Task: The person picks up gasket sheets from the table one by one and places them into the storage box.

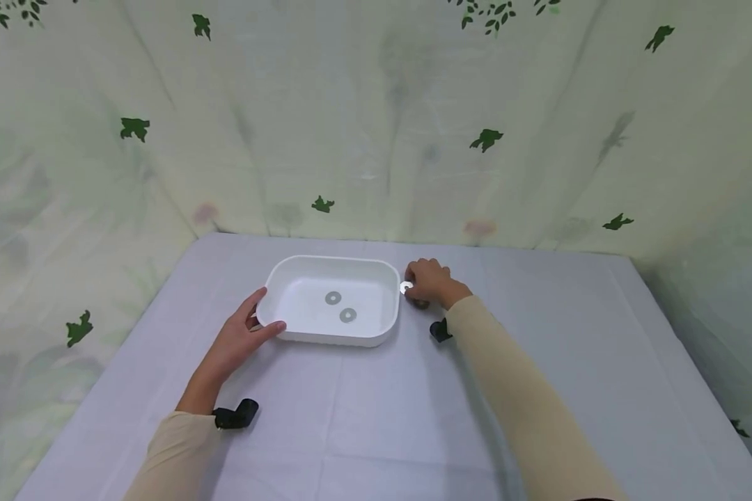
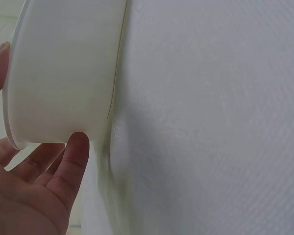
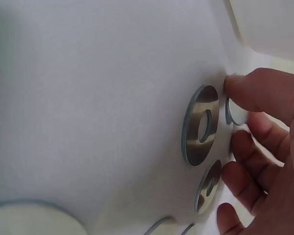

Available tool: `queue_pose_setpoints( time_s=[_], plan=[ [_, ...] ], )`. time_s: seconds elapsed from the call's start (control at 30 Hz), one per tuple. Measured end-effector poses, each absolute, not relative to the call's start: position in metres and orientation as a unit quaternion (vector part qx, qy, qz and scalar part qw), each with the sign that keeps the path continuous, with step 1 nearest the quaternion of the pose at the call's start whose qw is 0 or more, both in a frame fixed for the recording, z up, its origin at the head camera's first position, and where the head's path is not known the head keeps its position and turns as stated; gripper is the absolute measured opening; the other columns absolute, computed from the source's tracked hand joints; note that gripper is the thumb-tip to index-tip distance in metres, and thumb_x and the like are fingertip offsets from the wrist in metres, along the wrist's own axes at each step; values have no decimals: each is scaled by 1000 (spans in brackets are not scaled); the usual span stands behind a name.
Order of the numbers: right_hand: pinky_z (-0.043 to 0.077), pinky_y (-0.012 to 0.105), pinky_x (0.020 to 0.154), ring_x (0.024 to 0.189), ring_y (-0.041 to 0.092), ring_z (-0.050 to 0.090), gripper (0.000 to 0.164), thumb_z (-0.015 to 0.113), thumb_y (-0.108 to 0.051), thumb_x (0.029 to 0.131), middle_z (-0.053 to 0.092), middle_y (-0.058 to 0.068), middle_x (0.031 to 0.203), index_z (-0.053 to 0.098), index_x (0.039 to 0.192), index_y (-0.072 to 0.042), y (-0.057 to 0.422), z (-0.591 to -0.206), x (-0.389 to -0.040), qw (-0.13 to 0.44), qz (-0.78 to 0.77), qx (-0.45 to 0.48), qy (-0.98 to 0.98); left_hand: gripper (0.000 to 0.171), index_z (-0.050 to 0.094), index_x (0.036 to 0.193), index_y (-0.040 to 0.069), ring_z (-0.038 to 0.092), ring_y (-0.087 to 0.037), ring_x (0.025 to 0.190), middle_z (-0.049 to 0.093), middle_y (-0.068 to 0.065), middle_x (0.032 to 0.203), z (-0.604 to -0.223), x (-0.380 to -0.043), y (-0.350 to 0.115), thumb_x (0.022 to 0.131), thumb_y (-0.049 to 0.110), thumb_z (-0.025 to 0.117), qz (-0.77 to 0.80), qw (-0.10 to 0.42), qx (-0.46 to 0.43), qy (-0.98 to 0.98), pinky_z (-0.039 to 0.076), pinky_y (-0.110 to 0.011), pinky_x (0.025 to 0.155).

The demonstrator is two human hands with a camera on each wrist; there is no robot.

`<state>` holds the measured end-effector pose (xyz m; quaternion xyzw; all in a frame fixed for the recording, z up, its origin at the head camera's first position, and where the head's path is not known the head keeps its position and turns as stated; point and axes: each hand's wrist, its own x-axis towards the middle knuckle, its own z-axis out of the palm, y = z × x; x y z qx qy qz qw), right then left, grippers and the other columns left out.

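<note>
A white, round-cornered rectangular tub (image 1: 332,339) stands on the table with two flat metal washers (image 1: 347,315) on its floor. My left hand (image 1: 241,334) grips its near left corner, thumb over the front rim and fingers along the left side; the left wrist view shows the fingers against the tub's wall (image 2: 63,78). Just right of the tub, my right hand (image 1: 432,282) pinches a washer (image 3: 236,113) between thumb and index finger. Beside those fingers on the cloth lie more washers (image 3: 192,139), partly hidden under the hand in the head view.
A pale cloth (image 1: 376,417) covers the table. A leaf-patterned curtain (image 1: 363,125) hangs behind its far edge. Black wrist devices (image 1: 237,414) sit on both forearms. In the right wrist view, a large round edge (image 3: 34,220) shows at lower left.
</note>
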<state>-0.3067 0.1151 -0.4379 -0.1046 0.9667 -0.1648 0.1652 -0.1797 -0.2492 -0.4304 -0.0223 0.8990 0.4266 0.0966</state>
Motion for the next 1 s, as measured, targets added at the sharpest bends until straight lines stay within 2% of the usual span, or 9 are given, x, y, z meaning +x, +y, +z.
queue_pose_setpoints(
  time_s=[0.07,0.17,0.27,0.43,0.7,0.83,1.0],
  plan=[
    [37,45,94,104,27,46,24,68,-25,88,59,5,103,58,108,-17,115,-438,-307,166,-170,-103,966,96,9,161,20,39,-43,143,16,-22,165,-430,-181,-249,91,46,69,426,96,-23,899,42,-55,109],
    [36,45,94,103,27,48,22,67,-22,89,60,5,105,56,108,-18,115,-438,-307,161,-170,-120,965,96,9,161,19,39,-44,143,16,-22,165,-430,-182,-249,91,46,69,426,93,-21,900,42,-55,109],
    [35,48,100,104,26,52,25,64,-20,91,63,5,111,57,116,-19,113,-438,-304,161,-162,-143,963,96,9,161,20,38,-44,143,16,-22,166,-430,-180,-249,91,46,69,428,95,-22,898,41,-56,110],
    [37,48,101,99,24,54,31,63,-20,92,65,4,106,59,123,-22,114,-440,-302,169,-159,-153,961,96,10,161,21,39,-43,143,17,-22,165,-431,-177,-250,90,49,68,432,93,-21,897,41,-55,110],
    [38,49,106,108,23,54,32,65,-23,93,68,3,115,64,124,-16,124,-436,-301,156,-162,-179,958,97,9,161,20,39,-45,143,16,-23,165,-429,-178,-248,90,49,69,426,102,-16,899,42,-54,109],
    [45,45,102,112,24,56,36,65,-20,91,66,7,121,62,126,-11,133,-423,-299,129,-213,-189,950,97,9,161,19,39,-45,142,16,-23,165,-429,-178,-247,90,48,69,427,98,-14,899,42,-55,108],
    [47,42,99,115,28,57,37,66,-17,92,65,10,123,61,127,-6,144,-399,-297,105,-277,-213,931,98,9,161,19,39,-46,142,17,-23,165,-428,-178,-247,90,49,69,422,99,-22,901,42,-55,109]
  ],
)
